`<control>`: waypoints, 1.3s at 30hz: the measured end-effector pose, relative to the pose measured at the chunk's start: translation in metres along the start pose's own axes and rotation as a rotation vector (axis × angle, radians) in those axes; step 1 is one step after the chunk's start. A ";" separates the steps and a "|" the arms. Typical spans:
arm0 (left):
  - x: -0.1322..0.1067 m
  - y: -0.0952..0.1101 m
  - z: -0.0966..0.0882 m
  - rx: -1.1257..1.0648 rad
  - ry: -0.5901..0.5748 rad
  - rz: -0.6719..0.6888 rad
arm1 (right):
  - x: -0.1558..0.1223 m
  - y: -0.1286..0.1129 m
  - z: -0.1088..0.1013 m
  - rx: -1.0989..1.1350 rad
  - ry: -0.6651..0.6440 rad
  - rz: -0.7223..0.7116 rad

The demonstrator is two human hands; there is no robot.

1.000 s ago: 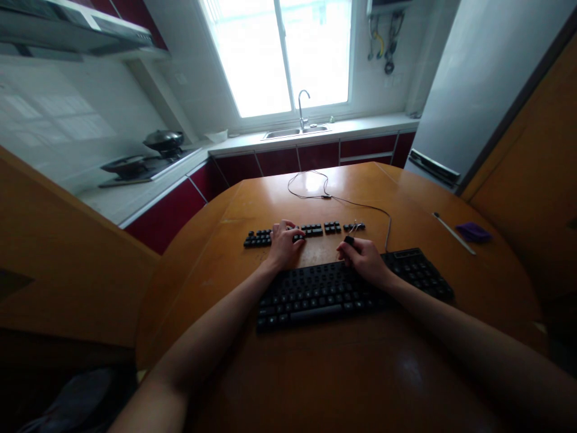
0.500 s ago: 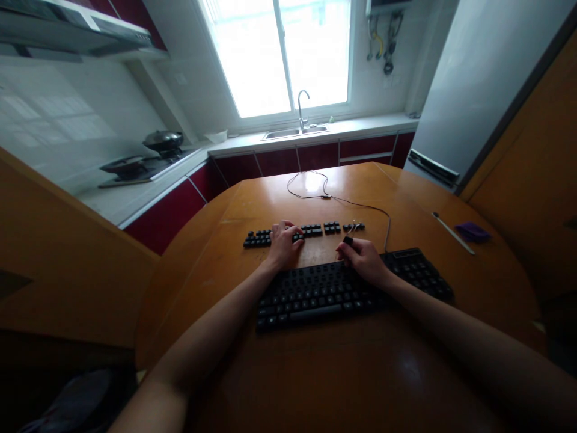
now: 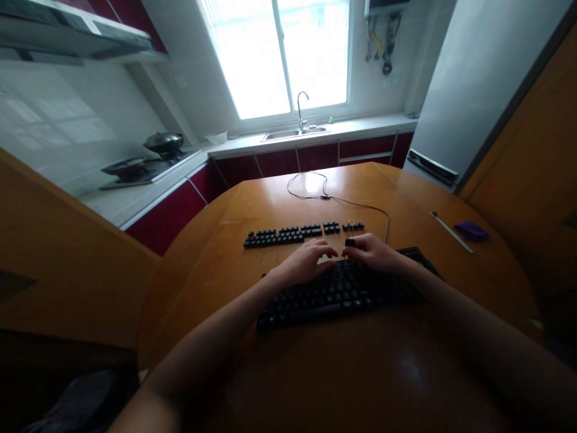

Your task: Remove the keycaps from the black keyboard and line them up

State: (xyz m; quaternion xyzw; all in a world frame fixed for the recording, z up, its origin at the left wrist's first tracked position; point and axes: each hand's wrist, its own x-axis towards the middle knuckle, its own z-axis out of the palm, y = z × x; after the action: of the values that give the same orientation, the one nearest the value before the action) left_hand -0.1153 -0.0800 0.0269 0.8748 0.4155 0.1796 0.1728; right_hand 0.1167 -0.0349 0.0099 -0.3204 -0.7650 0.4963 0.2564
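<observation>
A black keyboard (image 3: 315, 304) lies on the table, partly covered by my hands and forearms. Over its back edge, my right hand (image 3: 372, 252) is closed on a small black keycap puller (image 3: 350, 242), its thin wires pointing up. Close by on the left is my left hand (image 3: 309, 261), with thumb and forefinger apart and nothing visible between them. Its fingertips point at the right hand. Beyond both hands, loose black keycaps (image 3: 274, 239) lie in rows and small groups.
The wooden table (image 3: 202, 264) has a rounded outline. A thin cable (image 3: 367, 205) runs from the keyboard and loops at the back. To the right lie a pale stick with a dark tip (image 3: 452, 232) and a purple cloth (image 3: 471, 230).
My left hand has moved right and nearer, from the keycap rows to above the keyboard beside my right hand. My right hand stays closed on the puller, turned slightly.
</observation>
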 end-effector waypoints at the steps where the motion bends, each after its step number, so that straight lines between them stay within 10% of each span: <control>1: -0.001 0.010 0.003 -0.010 -0.025 0.012 | -0.002 -0.001 -0.004 -0.004 -0.055 0.011; 14: 0.002 0.016 0.048 -0.065 0.097 -0.040 | -0.013 -0.015 -0.009 -0.289 -0.344 -0.255; 31: 0.003 0.006 0.052 -0.393 0.214 -0.094 | -0.005 -0.004 0.033 -0.277 0.161 -0.349; 39: 0.002 0.008 0.045 -0.244 0.388 -0.085 | 0.000 0.007 0.038 -0.146 0.473 -0.149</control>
State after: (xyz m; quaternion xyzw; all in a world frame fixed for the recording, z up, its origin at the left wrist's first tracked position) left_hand -0.0877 -0.0902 -0.0087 0.7781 0.4526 0.3860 0.2017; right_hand 0.0911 -0.0558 -0.0109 -0.3881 -0.7389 0.3308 0.4404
